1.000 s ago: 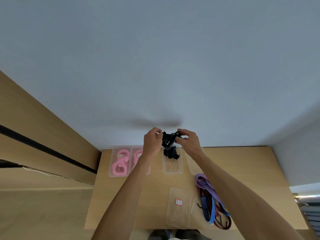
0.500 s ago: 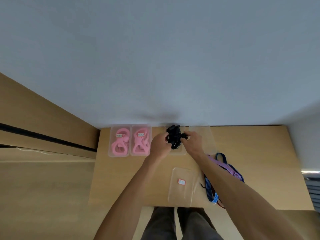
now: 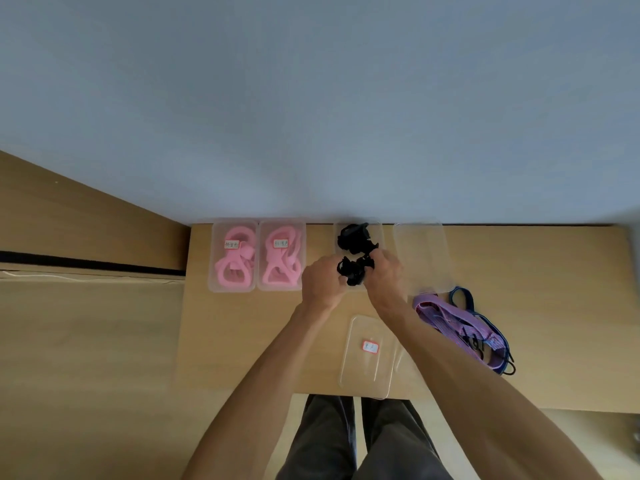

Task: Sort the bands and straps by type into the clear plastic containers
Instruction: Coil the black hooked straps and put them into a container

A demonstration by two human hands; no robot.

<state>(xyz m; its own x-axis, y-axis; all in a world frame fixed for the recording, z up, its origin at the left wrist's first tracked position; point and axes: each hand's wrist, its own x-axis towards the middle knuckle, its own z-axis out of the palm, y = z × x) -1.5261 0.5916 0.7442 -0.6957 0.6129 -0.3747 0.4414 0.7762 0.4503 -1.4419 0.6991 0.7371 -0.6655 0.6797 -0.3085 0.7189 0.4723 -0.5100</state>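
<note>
My left hand (image 3: 320, 284) and my right hand (image 3: 384, 275) both grip a bundled black strap (image 3: 351, 270) over the near end of a clear container (image 3: 379, 233). Another black strap bundle (image 3: 355, 237) lies at the far end of that container. Two closed clear containers to the left hold pink bands (image 3: 232, 263) and more pink bands (image 3: 281, 261), each under a labelled lid. An open clear container (image 3: 424, 258) stands to the right with nothing visible inside. A pile of purple and blue straps (image 3: 464, 327) lies on the table at the right.
A clear lid with a red-edged label (image 3: 369, 355) lies near the table's front edge, a second clear lid partly hidden under my right forearm beside it. The wooden table (image 3: 242, 334) ends at a pale wall behind. My legs show below the front edge.
The camera tilted down. Both hands brought the black strap bundle down and toward me, from over the far end of the container to its near end.
</note>
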